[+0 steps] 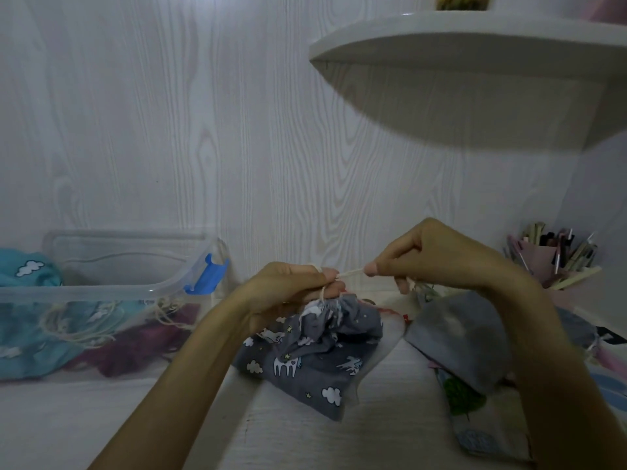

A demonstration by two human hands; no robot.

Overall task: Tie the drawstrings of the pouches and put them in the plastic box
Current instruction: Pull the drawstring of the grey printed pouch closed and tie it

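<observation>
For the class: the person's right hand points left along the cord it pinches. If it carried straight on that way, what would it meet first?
Most likely the left hand: the right hand pinches the drawstring, which runs straight to the left hand's fingers above the grey pouch. Depth seems similar.

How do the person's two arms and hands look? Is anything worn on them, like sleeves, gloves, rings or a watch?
Both forearms are bare up to the bottom edge of the picture; no sleeve shows. The left hand and the right hand wear no gloves. No watch or bracelet shows on either wrist, and I see no ring, though most fingers are partly hidden. The nails look short and unpainted.
</observation>
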